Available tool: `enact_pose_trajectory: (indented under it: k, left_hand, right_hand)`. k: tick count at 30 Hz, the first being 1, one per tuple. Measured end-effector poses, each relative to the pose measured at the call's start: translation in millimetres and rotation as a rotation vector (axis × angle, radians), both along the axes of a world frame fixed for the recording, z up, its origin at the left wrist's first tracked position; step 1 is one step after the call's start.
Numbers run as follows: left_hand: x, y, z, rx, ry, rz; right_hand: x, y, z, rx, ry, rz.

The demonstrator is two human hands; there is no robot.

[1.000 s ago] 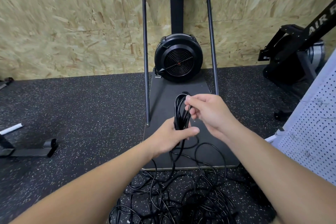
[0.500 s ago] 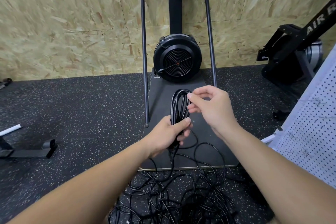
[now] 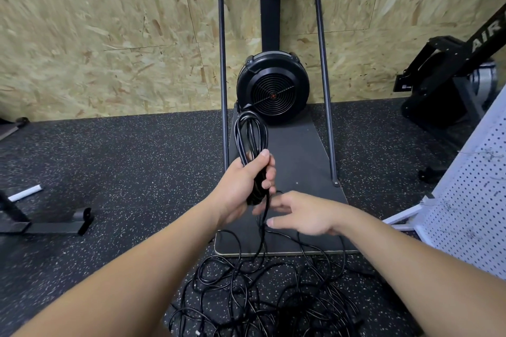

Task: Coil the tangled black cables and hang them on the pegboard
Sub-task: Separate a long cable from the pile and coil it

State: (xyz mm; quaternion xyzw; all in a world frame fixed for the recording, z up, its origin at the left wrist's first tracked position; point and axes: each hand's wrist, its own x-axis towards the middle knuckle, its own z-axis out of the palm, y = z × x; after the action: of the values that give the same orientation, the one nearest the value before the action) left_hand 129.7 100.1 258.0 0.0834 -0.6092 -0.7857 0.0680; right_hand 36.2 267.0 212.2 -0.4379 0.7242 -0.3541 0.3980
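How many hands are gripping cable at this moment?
1. The left hand grips the coiled bundle of black cable upright. The right hand reaches toward the loose strand hanging below it, fingers extended; whether they touch it is unclear.

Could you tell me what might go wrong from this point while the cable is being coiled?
The left hand grips the coil only at its lower end, so the upper loops could spread or slip. The strand hanging from the coil runs into the tangled pile on the floor; pulling it may tighten a knot. The right hand looks open beside that strand, so it may miss it.
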Motion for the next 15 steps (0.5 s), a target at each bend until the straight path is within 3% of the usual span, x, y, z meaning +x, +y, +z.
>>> enact_pose_trajectory:
  k: [5,8,11,15]
  left_hand:
    - [-1,-14,7,0.058,0.058,0.039]
    - [-2,-33,10,0.077,0.012,0.068]
    - [-5,-50,0,-0.121,-0.090,0.127]
    - [-1,-38,-2,-0.311,-0.179,0.105]
  right_hand:
    - [-1,1,7,0.037,-0.026,0.041]
    - [-12,8,33,0.102,0.198,-0.015]
    - [-17,14,54,0.044,0.285,-0.141]
    - [0,6,67,-0.317,-0.209,-0.299]
